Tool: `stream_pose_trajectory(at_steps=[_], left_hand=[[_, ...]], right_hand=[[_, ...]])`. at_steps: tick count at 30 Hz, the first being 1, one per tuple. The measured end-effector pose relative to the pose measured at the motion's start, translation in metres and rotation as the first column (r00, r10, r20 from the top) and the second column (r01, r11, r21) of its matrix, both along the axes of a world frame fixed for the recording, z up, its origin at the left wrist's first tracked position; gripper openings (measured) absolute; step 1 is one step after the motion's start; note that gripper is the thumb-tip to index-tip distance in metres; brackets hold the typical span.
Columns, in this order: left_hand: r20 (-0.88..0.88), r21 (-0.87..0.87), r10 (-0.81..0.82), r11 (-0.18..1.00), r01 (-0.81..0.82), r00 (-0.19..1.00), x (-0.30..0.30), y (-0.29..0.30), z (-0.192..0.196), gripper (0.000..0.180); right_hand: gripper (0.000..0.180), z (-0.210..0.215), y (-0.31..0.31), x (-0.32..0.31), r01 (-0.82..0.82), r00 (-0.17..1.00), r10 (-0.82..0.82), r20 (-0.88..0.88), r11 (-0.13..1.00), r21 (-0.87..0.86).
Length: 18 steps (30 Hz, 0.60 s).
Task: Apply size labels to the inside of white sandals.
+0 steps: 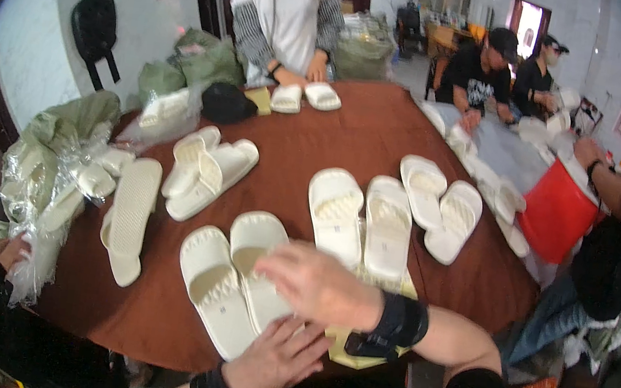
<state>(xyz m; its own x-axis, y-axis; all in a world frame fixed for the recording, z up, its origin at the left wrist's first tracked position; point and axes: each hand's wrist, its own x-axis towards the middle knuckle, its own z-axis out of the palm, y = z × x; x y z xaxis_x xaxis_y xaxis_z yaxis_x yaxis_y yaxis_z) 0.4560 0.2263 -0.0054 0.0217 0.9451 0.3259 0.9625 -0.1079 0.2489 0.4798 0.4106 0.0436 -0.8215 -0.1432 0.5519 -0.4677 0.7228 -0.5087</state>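
Note:
A pair of cream-white slippers lies in front of me, the left slipper [213,279] beside the right slipper [250,241], toes pointing away. My left hand [279,360] is at the heel of the right slipper, its fingers stretched out and slightly apart. Above that same slipper, my right hand [326,283] bends inward; motion smears its fingertips, and whether they touch the slipper is unclear. Both wrists carry black bands. Partly under my right forearm lies a yellowish sheet [352,351].
More slippers [388,225] stand right of centre, with another pair [454,218] beyond. On the left are stacked slippers [210,172], an upturned slipper [135,209] and plastic-wrapped ones [95,176]. Across the brown-covered table [343,131] a person touches two slippers. Co-workers sit near a red bucket [558,209].

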Motion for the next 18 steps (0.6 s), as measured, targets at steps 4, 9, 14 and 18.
stream_pose_trajectory(at_steps=[4,9,14,18], left_hand=[[0.022,-0.018,-0.044,0.999,0.045,0.999,-0.003,0.019,0.003,0.049],[0.004,-0.062,-0.053,0.997,0.053,0.999,-0.004,0.018,-0.008,0.048],[0.007,-0.064,0.014,0.998,-0.014,1.0,-0.004,-0.005,-0.002,0.047],[-0.04,-0.021,0.201,0.979,-0.202,0.979,-0.02,-0.033,0.016,0.042]], right_hand=[[0.014,0.032,0.04,0.012,0.062,0.997,-0.066,-0.031,0.989,-0.138],[0.016,0.049,0.084,0.043,0.211,0.977,-0.197,0.076,0.925,-0.315],[0.017,0.054,0.089,0.079,0.273,0.962,-0.264,0.07,0.917,-0.292],[0.024,0.08,0.059,0.103,-0.01,0.999,0.001,-0.036,0.973,-0.232]])
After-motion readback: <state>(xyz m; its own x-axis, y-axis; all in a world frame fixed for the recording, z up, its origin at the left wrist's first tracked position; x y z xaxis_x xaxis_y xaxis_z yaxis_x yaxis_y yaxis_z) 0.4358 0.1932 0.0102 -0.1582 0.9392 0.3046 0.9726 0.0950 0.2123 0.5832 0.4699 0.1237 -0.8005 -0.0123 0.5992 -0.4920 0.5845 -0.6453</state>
